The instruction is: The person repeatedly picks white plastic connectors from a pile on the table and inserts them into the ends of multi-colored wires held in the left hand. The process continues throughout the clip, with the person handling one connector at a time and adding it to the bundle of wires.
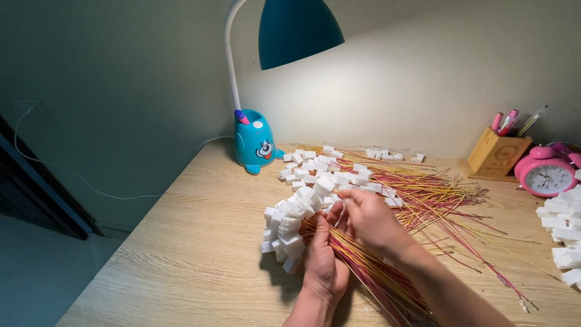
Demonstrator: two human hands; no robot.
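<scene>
Here, a bundle of red and yellow wires with white plastic connectors [289,233] is gripped by the left hand [324,263] in front of the teal desk lamp [257,142], while one connector is pinched by the right hand [369,218]; careful fingertip alignment seems needed next.

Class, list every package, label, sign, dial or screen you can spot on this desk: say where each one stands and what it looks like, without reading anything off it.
Alarm clock: far right of the desk, beside the wooden pen holder; round, pink, white dial with dark hands.
Lamp base: back of the desk, left of the white connectors; teal tub with a printed cartoon face.
No packages, signs or screens show.
</scene>
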